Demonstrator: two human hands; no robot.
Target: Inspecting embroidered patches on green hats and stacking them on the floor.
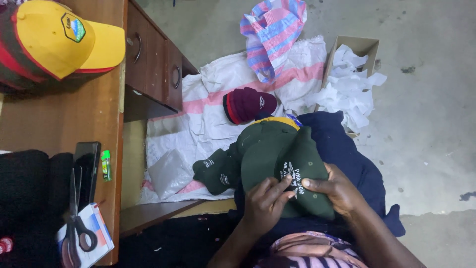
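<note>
Person seated, head camera looking down at the lap. Both hands are on a dark green cap (287, 171) with white embroidered lettering on its front panel; it lies on the lap over dark blue cloth (347, 149), at about 5 o'clock from the middle of the view. Left hand (265, 203) pinches the panel just left of the lettering, fingers curled narrow on the fabric; right hand (337, 191) presses thumb and forefinger on the panel just right of it. No tool in either hand. Judgement: work on this cap looks mid-way, the lettering being handled or checked and the cap not yet put aside. At 9 o'clock from it, touching, sits a small heap of more green caps (218, 171); at 12 o'clock, a maroon cap (245, 104) lies on a white-and-pink sack (208, 109) spread on the floor. Further, at 1 o'clock, a cardboard box (367, 47) spills white paper scraps (349, 89); a striped bag (272, 34) lies beside it. On the wooden desk (59, 124) at 9 o'clock: a yellow cap (64, 37), scissors (77, 218), a phone (87, 168), a green lighter (105, 165). Nothing stands between the hands and the cap; scissors are well apart from both.
</note>
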